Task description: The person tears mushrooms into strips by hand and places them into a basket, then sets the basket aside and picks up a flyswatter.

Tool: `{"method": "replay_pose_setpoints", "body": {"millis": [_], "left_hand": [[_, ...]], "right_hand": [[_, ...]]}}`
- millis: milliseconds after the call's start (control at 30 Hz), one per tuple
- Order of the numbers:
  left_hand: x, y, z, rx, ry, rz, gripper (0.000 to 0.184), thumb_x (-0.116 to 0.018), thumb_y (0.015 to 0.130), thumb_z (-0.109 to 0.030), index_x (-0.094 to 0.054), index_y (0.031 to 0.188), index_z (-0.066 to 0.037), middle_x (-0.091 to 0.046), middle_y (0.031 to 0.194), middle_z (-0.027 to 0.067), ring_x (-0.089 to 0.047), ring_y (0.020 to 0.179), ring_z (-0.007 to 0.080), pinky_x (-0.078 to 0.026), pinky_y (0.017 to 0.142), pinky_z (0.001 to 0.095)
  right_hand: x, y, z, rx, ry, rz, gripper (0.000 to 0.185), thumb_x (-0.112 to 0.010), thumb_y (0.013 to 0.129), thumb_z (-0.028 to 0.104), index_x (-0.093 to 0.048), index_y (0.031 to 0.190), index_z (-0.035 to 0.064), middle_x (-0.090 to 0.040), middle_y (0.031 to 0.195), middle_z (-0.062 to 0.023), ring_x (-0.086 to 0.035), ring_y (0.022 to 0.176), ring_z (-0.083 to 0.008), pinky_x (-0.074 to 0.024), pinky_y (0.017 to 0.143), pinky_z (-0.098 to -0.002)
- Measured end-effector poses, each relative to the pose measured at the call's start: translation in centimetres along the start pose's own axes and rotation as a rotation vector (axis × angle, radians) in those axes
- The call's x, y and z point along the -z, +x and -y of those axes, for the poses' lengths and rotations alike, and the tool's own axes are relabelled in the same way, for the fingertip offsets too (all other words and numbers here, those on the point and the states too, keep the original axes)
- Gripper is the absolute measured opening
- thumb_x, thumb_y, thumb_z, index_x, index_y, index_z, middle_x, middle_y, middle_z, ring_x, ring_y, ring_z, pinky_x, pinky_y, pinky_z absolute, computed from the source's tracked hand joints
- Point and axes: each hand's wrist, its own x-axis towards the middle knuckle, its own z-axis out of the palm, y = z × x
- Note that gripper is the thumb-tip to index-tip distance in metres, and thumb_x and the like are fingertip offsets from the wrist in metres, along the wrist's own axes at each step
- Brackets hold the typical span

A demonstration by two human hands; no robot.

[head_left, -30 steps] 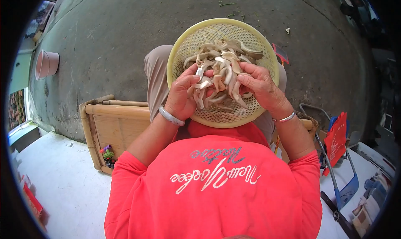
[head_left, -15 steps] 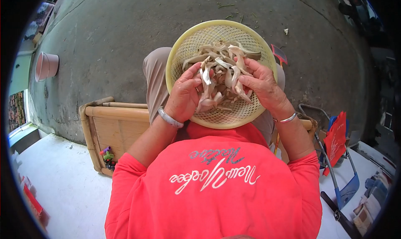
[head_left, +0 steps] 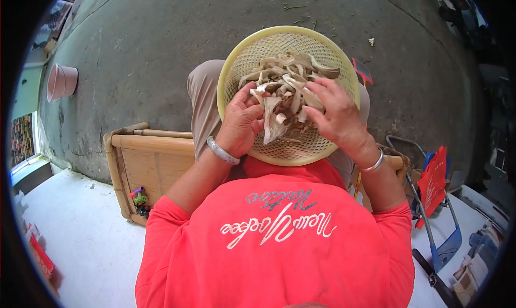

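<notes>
A round yellow mesh basket [head_left: 244, 52] rests on my lap, holding a heap of torn, pale grey-brown mushroom pieces [head_left: 293, 68]. On the basket's left side my left hand [head_left: 241, 119], with a bangle on the wrist, holds a wide pale mushroom piece [head_left: 275, 124] between thumb and fingers. My right hand [head_left: 338, 114] is at the right of the heap, its fingers curled around a pale mushroom piece [head_left: 312, 100]. The fingertips of both hands are partly hidden among the pieces.
A bamboo bench [head_left: 153, 160] is below me, with small colourful toys [head_left: 140, 200] at its left end. A pink bucket [head_left: 62, 83] stands on the concrete floor at left. At right are a folding metal frame [head_left: 427, 230] and a red bag [head_left: 432, 184].
My left hand now has a wider piece showing below its fingers. My right hand has turned over with its back more upward, and the pieces between the hands have shifted.
</notes>
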Motion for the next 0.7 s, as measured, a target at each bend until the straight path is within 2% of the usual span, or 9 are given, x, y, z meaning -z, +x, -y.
{"method": "replay_pose_setpoints", "body": {"millis": [133,200,233,333,367,433,467,533,700], "left_hand": [[0.8,0.3,0.2,0.03,-0.029,0.054,0.051,-0.049,0.089,0.001,-0.028,0.136,0.001,-0.054,0.122,0.0181,-0.058,0.11,0.026,-0.054,0.088,0.0382],[1.0,0.3,0.2,0.023,-0.108,0.065,0.049,-0.051,0.09,-0.002,-0.031,0.135,0.001,-0.054,0.121,0.0182,-0.058,0.11,0.0269,-0.052,0.09,0.0378],[0.9,0.2,0.2,0.022,-0.107,0.064,0.049,-0.051,0.09,-0.002,-0.031,0.135,0.001,-0.054,0.121,0.0182,-0.058,0.11,0.0269,-0.052,0.09,0.0378],[0.6,0.1,0.1,0.008,-0.109,0.098,0.048,-0.051,0.092,-0.006,-0.03,0.135,0.001,-0.053,0.122,0.0183,-0.057,0.113,0.0267,-0.05,0.093,0.0365],[0.8,0.1,0.3,-0.003,-0.111,0.106,0.048,-0.051,0.092,-0.006,-0.031,0.135,0.001,-0.053,0.123,0.0182,-0.056,0.114,0.0266,-0.05,0.094,0.0363],[0.7,-0.1,0.1,-0.015,-0.114,0.113,0.047,-0.051,0.092,-0.006,-0.032,0.134,0.001,-0.052,0.124,0.0182,-0.055,0.115,0.0265,-0.049,0.095,0.0362],[0.6,-0.2,-0.1,0.01,-0.206,0.132,0.047,-0.051,0.09,-0.003,-0.033,0.133,0.001,-0.053,0.12,0.0175,-0.056,0.112,0.0259,-0.049,0.095,0.0368],[0.6,-0.2,-0.2,0.033,-0.3,0.151,0.048,-0.052,0.087,0.001,-0.034,0.131,0.001,-0.054,0.117,0.0169,-0.057,0.11,0.0253,-0.049,0.094,0.0374],[0.5,-0.3,-0.2,0.073,-0.096,0.141,0.049,-0.054,0.09,-0.006,-0.035,0.135,-0.002,-0.053,0.122,0.0154,-0.059,0.106,0.024,-0.053,0.087,0.0381]], "right_hand": [[0.0,0.0,2.8,0.053,0.036,-0.074,0.031,-0.071,0.076,0.018,-0.062,0.1,-0.0003,-0.061,0.084,-0.0186,-0.062,0.08,-0.0327,-0.0499,0.075,-0.0379],[-0.1,-0.4,3.8,-0.235,0.47,0.246,0.023,-0.07,0.077,0.02,-0.064,0.088,0.0007,-0.061,0.077,-0.0168,-0.062,0.074,-0.0308,-0.0492,0.069,-0.0384],[-0.3,-0.3,4.0,-0.261,0.501,0.331,0.022,-0.07,0.077,0.021,-0.064,0.082,0.0005,-0.062,0.076,-0.0164,-0.061,0.068,-0.0306,-0.0483,0.064,-0.0375],[-1.2,-0.3,4.3,-0.326,0.566,0.46,0.023,-0.069,0.077,0.021,-0.064,0.083,-0.0009,-0.062,0.075,-0.0168,-0.061,0.063,-0.0258,-0.0477,0.06,-0.0354],[-1.8,-0.5,4.1,-0.326,0.566,0.46,0.023,-0.069,0.077,0.021,-0.064,0.083,-0.0009,-0.062,0.075,-0.0168,-0.061,0.063,-0.0258,-0.0477,0.06,-0.0354],[-3.0,-0.7,3.8,-0.408,0.788,0.355,0.019,-0.066,0.081,0.016,-0.064,0.088,-0.0023,-0.063,0.075,-0.0112,-0.059,0.059,-0.0152,-0.0477,0.056,-0.03],[-2.9,-0.8,3.7,-0.406,0.787,0.356,0.019,-0.066,0.081,0.016,-0.064,0.088,-0.0023,-0.063,0.075,-0.0112,-0.059,0.059,-0.0152,-0.0477,0.056,-0.03],[-2.2,-0.4,3.9,-0.65,1.122,0.36,0.016,-0.061,0.085,0.01,-0.063,0.093,-0.0033,-0.062,0.075,-0.0041,-0.056,0.062,-0.0069,-0.0477,0.055,-0.0229],[-0.8,-0.1,3.3,-0.695,1.099,0.305,0.013,-0.059,0.086,0.007,-0.061,0.094,-0.0036,-0.062,0.077,-0.0022,-0.056,0.063,-0.0056,-0.0482,0.057,-0.0203]]}}
